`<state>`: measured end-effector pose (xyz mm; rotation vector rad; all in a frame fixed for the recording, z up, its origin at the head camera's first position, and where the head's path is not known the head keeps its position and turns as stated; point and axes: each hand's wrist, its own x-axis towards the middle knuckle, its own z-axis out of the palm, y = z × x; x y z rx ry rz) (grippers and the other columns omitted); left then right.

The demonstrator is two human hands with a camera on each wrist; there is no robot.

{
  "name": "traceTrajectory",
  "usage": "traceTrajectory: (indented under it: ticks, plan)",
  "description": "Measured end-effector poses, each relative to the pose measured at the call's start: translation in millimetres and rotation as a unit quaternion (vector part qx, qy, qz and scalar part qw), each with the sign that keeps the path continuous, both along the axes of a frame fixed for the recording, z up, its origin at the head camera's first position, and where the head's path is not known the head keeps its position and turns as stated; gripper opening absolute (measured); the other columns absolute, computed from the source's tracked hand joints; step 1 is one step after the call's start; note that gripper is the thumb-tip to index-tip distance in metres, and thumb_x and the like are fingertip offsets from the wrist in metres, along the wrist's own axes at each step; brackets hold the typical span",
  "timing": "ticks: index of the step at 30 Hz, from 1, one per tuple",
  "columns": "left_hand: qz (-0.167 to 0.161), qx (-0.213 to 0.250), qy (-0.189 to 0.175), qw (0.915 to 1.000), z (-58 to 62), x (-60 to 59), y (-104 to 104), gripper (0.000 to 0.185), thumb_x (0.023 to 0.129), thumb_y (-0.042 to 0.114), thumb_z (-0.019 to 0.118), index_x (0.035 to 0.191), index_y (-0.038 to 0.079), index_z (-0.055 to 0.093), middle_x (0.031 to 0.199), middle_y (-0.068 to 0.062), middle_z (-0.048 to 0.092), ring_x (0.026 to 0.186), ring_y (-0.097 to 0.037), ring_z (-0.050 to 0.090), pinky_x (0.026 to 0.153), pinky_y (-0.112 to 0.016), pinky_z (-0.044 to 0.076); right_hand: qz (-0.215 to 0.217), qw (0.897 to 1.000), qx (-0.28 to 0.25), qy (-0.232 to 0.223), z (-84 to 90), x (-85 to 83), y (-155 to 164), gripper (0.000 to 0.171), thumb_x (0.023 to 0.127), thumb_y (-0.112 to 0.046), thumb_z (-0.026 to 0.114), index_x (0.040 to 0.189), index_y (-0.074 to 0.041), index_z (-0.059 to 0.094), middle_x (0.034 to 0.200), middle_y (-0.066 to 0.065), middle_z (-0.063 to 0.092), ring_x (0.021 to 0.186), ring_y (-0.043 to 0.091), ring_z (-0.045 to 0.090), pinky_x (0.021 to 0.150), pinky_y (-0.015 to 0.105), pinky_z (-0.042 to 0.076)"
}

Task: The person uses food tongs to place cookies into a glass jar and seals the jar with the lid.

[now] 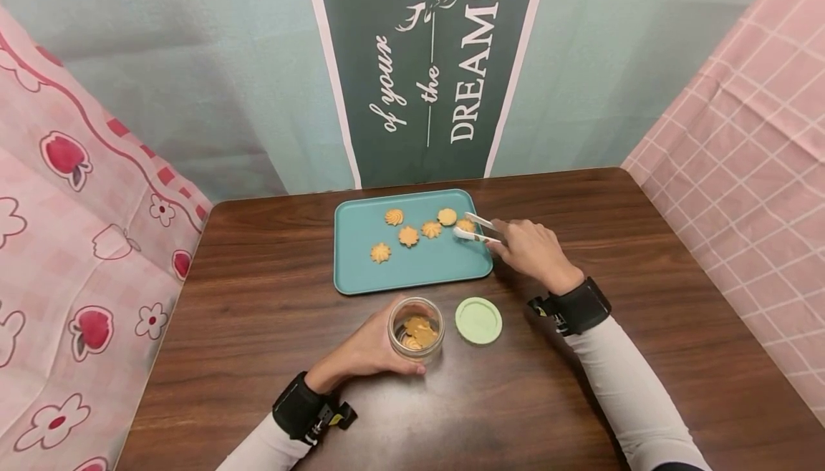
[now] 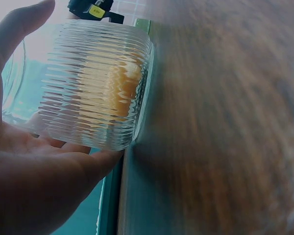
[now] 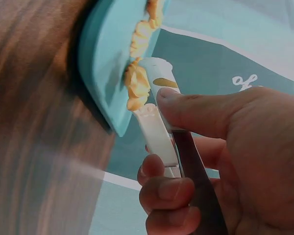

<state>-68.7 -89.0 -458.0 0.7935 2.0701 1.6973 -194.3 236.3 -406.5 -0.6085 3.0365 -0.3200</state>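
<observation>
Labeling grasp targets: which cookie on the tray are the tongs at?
The rightmost cookie, by the tray's right edge; the tongs' tips bracket it, the other five lie farther left.

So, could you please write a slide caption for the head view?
Right hand reaches tongs toward cookies on teal tray; left hand holds open glass jar.

Six loose cookies [image 1: 408, 235] on one teal tray [image 1: 361, 270]; one glass jar [image 1: 416, 328], one green lid [image 1: 478, 320], one pair of tongs [image 1: 475, 230].
</observation>
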Motion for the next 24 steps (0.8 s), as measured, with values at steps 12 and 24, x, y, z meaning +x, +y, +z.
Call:
traceTrajectory:
  ticks: [12,24]
  plan:
    - [0.001,0.005,-0.002,1.0000,2.0,0.4,-0.1,0.086,0.069,0.007,0.100,0.141,0.015,0.053,0.137,-0.002,0.065,0.131,-0.024,0.060,0.119,-0.038,0.042,0.002,1.000,-0.006,0.028,13.1,7.3,-0.7,0.051,0.101,-0.028,0.074,0.142,-0.001,0.064,0.066,0.005,0.050,0.053,0.022,0.049,0.045,0.034,0.034]
    - [0.000,0.003,-0.007,1.0000,3.1,1.0,-0.7,0.087,0.070,0.008,0.100,0.143,0.015,0.052,0.137,-0.001,0.064,0.131,-0.023,0.059,0.119,-0.038,0.043,0.014,0.997,-0.009,0.070,28.0,17.4,-4.9,0.051,0.100,-0.030,0.075,0.142,-0.004,0.064,0.071,0.006,0.054,0.052,0.022,0.048,0.044,0.035,0.034]
